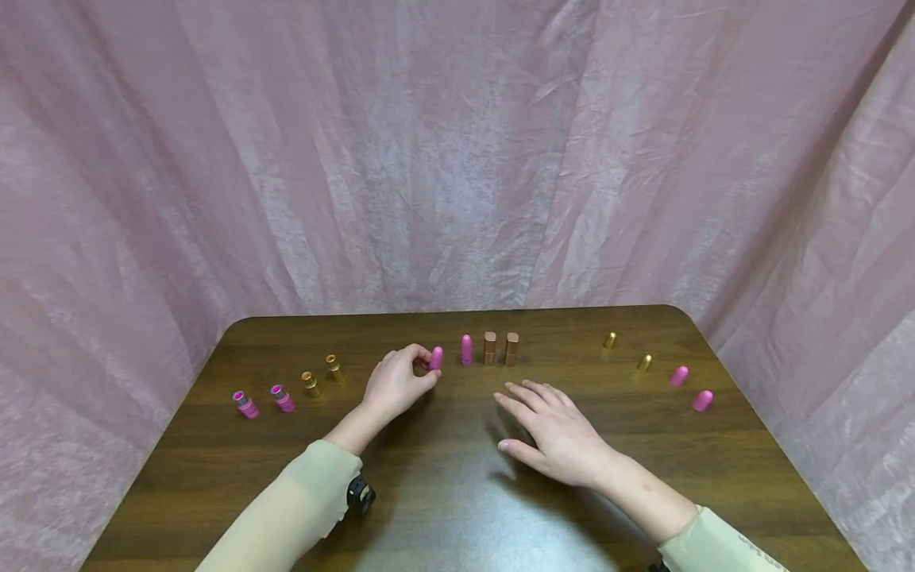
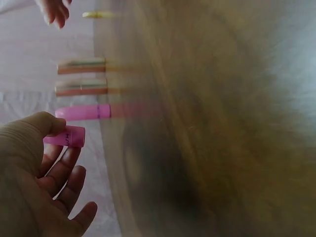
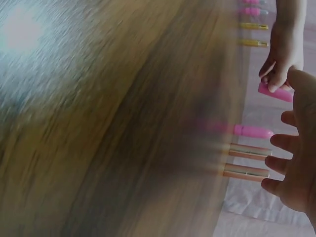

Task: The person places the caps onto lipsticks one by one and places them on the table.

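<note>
My left hand (image 1: 400, 381) pinches a pink lipstick (image 1: 436, 358) between thumb and fingers, its rounded end up. In the left wrist view, dark lettering marks the lower part of this lipstick (image 2: 73, 137). Just right of it, a second pink lipstick (image 1: 467, 349) stands upright on the table. Beside that one are two upright rose-gold lipsticks (image 1: 489, 348), (image 1: 511, 349). My right hand (image 1: 561, 437) is spread with nothing in it, nearer to me than the rose-gold pair. The right wrist view shows its fingers (image 3: 284, 143) apart from the standing lipsticks.
On the left of the wooden table (image 1: 457, 492) stand two uncapped pink lipsticks (image 1: 246, 405), (image 1: 283, 399) and two uncapped gold ones (image 1: 310, 384), (image 1: 333, 367). Toward the right edge are two gold caps (image 1: 610, 340), (image 1: 644, 364) and two pink caps (image 1: 680, 376), (image 1: 703, 400). Pink curtains (image 1: 457, 159) hang behind.
</note>
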Motion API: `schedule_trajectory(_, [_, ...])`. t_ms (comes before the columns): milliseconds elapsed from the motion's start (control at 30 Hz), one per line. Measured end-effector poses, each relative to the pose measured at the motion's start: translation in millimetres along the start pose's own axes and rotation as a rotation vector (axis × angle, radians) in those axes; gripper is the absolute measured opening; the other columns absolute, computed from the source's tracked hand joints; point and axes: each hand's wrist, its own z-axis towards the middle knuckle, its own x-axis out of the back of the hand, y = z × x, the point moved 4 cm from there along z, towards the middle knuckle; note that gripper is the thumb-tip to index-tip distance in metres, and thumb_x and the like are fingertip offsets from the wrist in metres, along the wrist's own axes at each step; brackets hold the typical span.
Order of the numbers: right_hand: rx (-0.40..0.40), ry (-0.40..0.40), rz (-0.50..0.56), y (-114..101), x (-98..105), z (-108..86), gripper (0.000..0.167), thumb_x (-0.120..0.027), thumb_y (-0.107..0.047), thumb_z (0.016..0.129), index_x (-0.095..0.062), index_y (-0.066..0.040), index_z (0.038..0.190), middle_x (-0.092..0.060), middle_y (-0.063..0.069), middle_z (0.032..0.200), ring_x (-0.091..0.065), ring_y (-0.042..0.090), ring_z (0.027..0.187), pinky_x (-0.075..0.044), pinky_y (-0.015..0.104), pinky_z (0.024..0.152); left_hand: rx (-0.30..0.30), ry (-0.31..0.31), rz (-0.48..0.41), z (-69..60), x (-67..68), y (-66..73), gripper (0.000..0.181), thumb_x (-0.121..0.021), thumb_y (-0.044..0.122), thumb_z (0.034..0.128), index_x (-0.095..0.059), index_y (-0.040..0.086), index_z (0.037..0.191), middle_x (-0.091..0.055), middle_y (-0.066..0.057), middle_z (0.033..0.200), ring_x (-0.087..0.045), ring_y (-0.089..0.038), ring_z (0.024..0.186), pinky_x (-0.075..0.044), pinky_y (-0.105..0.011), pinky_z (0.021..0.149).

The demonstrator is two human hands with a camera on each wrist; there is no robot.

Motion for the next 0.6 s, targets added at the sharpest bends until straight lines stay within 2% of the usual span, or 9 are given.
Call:
schedule_trajectory(133, [-0.004,-0.042,-0.036,2.8,-3.3,-3.2,0.069,-0.057,-0.057,0.100,-0.045,-0.019,0.156,-0.041,0.007,0.160,-0.033,0.034,0.148,-0.020,0.055,0.121,0.029,-0.021,-0.064,13.8,-6.4,-5.4,0.025,-0.078,0.031,0.0885,-0.071,0.017,0.108,-0.073,0.005,0.103,-0.066,-0.020,0.099,-0.051,-0.042,0.085])
schedule_trajectory(267, [-0.006,-0.057,-0.039,4.5,-5.3,-6.0,0.069,-0.057,-0.056,0.100,-0.044,-0.018,0.156,-0.041,0.008,0.160,-0.032,0.034,0.149,-0.019,0.055,0.121,0.057,-0.046,-0.117,23.8,-14.3,-10.1,0.029,-0.079,0.029,0.0904,-0.071,0.014,0.113,-0.074,0.001,0.109,-0.067,-0.021,0.106,-0.051,-0.042,0.093])
schedule_trajectory(400, [-0.005,-0.064,-0.038,6.1,-7.4,-7.6,0.070,-0.058,-0.056,0.099,-0.045,-0.018,0.156,-0.041,0.009,0.160,-0.032,0.035,0.149,-0.020,0.056,0.121,0.070,-0.050,-0.102,31.8,-20.5,-14.2,0.030,-0.079,0.029,0.0910,-0.071,0.012,0.115,-0.073,-0.001,0.110,-0.066,-0.022,0.109,-0.050,-0.043,0.095])
schedule_trajectory(600, [-0.009,-0.073,-0.032,6.8,-10.7,-9.5,0.071,-0.059,-0.055,0.099,-0.043,-0.018,0.157,-0.040,0.008,0.161,-0.030,0.035,0.149,-0.019,0.057,0.121,0.060,-0.018,-0.067,37.4,-26.0,-18.3,0.028,-0.079,0.026,0.0904,-0.072,0.012,0.113,-0.074,-0.002,0.108,-0.066,-0.024,0.108,-0.051,-0.043,0.092])
